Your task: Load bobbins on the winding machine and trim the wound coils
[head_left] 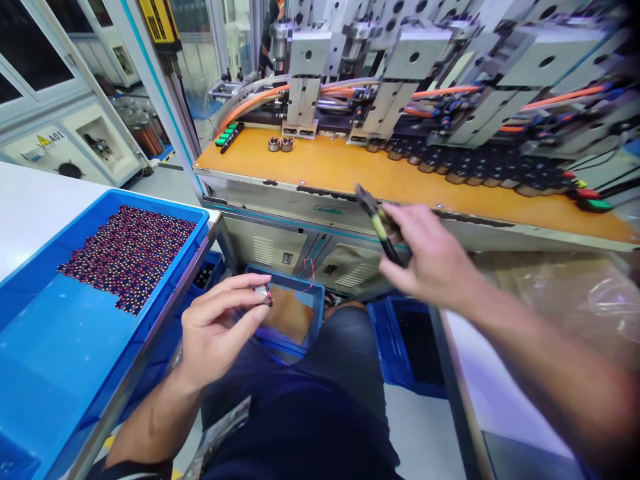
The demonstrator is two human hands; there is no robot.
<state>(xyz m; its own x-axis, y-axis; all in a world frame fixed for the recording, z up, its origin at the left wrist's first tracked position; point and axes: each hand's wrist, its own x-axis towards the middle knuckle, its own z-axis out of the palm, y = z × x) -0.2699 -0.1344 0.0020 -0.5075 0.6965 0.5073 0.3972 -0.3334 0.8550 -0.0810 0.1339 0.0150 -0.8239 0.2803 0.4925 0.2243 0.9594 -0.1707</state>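
Near the center of the frame, a little to the left and low, the person's left hand (pixel 215 327) holds a small round part (pixel 263 294) at the very tips of the fingers, which are pinched narrow around it; the thumb presses from below and the extended fingers lie along the top, so the part pokes out at the right end of the grip, its edge dotted dark and red. Right of center, the right hand (pixel 425 250) has its fingers closed around a pair of pliers (pixel 383 230) with black and yellow-green handles, the metal nose sticking out past the fingers toward the upper left; hand and tool are blurred, and I can't tell whether the nose is parted. The pliers are well apart from the small part. At the left of the frame a blue tray (pixel 60 347) sits on a white bench (pixel 35 200), a dense sheet of small dotted parts (pixel 133 253) covering its far portion. Across the upper right runs an orange-topped bench (pixel 330 167) under a row of machine fixtures, with two small metal rings (pixel 280 145) side by side toward its left end and a line of dark-topped round pieces (pixel 465 167) along its right half.
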